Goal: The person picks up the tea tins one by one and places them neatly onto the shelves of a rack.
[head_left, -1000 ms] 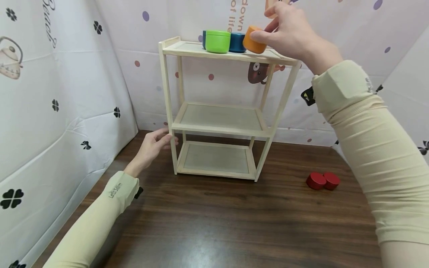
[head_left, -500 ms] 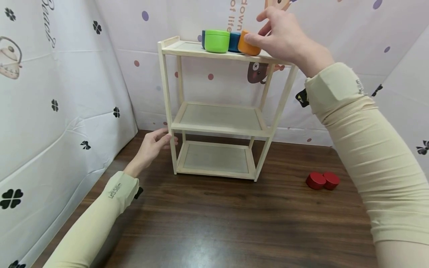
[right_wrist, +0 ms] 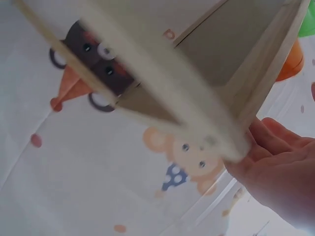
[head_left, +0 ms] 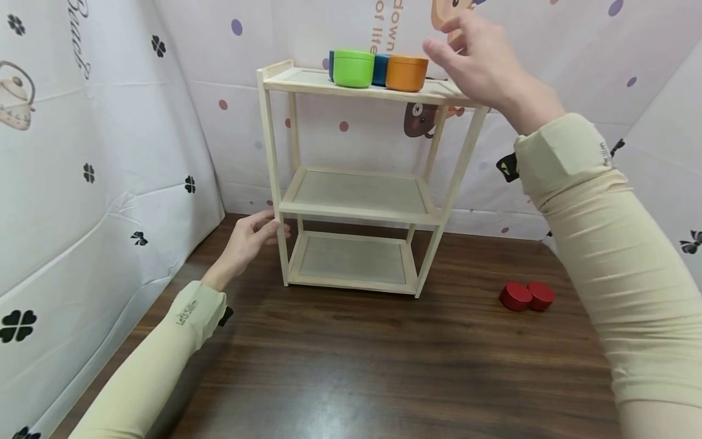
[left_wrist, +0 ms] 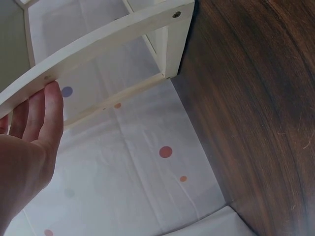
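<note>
A pale wooden three-tier shelf (head_left: 359,213) stands on the table. My left hand (head_left: 247,244) holds its front left post, some fingers passing behind the wood; the left wrist view shows the fingers (left_wrist: 49,110) against the post. On the top tier sit a green round container (head_left: 353,69) and an orange one (head_left: 406,74) side by side, upright at the front edge. Blue containers (head_left: 381,70) behind them are partly hidden. My right hand (head_left: 485,64), holding nothing, is just right of the orange container, above the tier's right end, thumb and fingers apart.
Two round red containers (head_left: 515,296) lie touching on the dark wooden table (head_left: 351,360), right of the shelf. A patterned white cloth (head_left: 164,122) hangs behind and at both sides. The middle tier (head_left: 359,189) and bottom tier (head_left: 353,259) are framed panels.
The orange container, tilted in my right hand before, came down and left and now stands upright beside the green one. The right hand let go and drew back right. The left hand stayed.
</note>
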Motion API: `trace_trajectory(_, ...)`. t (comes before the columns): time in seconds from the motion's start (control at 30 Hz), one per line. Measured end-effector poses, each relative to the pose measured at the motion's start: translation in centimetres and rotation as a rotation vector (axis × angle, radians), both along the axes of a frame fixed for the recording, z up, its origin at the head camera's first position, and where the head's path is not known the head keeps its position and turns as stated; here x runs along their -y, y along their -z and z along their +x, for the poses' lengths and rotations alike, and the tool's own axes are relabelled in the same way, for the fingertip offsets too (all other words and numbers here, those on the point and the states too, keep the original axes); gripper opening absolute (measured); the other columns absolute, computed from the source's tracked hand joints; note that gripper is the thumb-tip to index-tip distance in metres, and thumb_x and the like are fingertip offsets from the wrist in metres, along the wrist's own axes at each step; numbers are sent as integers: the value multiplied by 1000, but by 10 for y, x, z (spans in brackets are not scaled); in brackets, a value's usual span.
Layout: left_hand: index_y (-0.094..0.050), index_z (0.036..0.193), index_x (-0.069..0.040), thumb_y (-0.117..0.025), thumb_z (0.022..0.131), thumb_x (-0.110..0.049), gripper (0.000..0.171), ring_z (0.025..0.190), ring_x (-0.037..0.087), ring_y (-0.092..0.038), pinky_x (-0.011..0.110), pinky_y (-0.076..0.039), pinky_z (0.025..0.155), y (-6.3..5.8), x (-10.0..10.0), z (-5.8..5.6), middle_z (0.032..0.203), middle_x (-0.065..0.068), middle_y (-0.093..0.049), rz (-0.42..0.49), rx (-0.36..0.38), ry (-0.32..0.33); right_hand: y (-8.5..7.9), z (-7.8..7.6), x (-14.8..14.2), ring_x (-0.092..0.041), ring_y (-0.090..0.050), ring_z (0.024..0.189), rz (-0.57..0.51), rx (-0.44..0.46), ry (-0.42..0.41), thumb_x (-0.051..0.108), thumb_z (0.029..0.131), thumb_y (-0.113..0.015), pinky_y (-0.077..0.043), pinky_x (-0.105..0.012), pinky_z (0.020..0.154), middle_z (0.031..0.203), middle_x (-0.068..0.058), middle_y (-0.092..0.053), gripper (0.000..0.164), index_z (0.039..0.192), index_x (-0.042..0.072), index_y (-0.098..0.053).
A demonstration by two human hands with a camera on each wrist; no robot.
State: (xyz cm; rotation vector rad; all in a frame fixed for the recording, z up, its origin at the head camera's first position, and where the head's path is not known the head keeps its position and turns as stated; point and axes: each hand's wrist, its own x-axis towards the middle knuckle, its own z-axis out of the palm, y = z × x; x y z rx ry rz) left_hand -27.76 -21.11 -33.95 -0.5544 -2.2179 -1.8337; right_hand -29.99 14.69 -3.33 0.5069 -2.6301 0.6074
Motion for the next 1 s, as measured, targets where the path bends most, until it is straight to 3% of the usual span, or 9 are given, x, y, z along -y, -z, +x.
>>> trace_trajectory(0.23,-50,136,3,-53,100,-24,45,103,28,-69,37,-59,89,1,0,0,98,-4,-73,-5,2,-12,11,-1,-37,-31,-43,135,-74,-83,9,49,102,-32,-33,-49,116,147,-18,-44,56,144,13,-40)
trace_trajectory(0.3,-50,136,2,-52,100,-24,44,103,28,-68,38,-59,89,1,0,1,101,3,-73,-12,1,-19,19,-2,-51,-24,-51,123,-87,-125,1,46,103,-31,-39,-39,110,133,-13,-56,48,133,13,-50)
trace_trajectory(0.37,-51,136,0,-52,100,-24,44,105,26,-68,38,-59,89,0,-1,1,107,14,-72,-23,-1,-30,29,-4,-65,-19,-53,102,-85,-168,-2,42,102,-32,-41,-31,95,110,-9,-59,42,116,12,-57)
trace_trajectory(0.47,-51,137,0,-52,100,-24,44,106,21,-68,39,-59,89,0,-1,2,116,28,-65,-36,-4,-43,48,-5,-85,-24,-55,100,-68,-199,-14,38,102,-32,-43,-36,93,108,-13,-62,45,117,6,-59)
trace_trajectory(0.53,-51,137,0,-52,100,-24,44,104,13,-68,37,-59,89,0,-2,3,118,31,-62,-50,-3,-55,62,-4,-97,-38,-55,117,-59,-159,-7,38,103,-30,-41,-51,106,129,-23,-58,50,137,8,-50)
trace_trajectory(0.57,-51,137,1,-51,101,-24,44,105,16,-67,37,-59,89,1,-2,3,119,31,-62,-62,-4,-63,69,-3,-102,-46,-50,125,-58,-137,-3,39,103,-30,-35,-58,111,137,-28,-52,54,146,9,-41)
trace_trajectory(0.63,-50,137,2,-51,101,-23,44,102,10,-67,34,-60,87,3,-2,4,123,30,-60,-74,-9,-76,82,-2,-112,-53,-39,131,-55,-67,22,43,103,-28,-26,-65,114,143,-30,-42,59,154,14,-22)
trace_trajectory(0.8,-51,136,2,-50,101,-20,41,95,-1,-63,26,-60,82,4,-3,4,126,26,-58,-101,-46,-113,115,2,-134,-58,-40,126,-14,41,66,48,102,-29,-28,-71,107,140,-35,-42,65,156,21,-4)
trace_trajectory(1.0,-53,135,1,-51,101,-21,41,99,9,-64,27,-61,80,1,-5,3,121,26,-60,-106,-77,-140,156,5,-159,-56,-47,120,87,154,95,52,101,-35,-36,-73,97,139,-35,-44,73,156,16,-5)
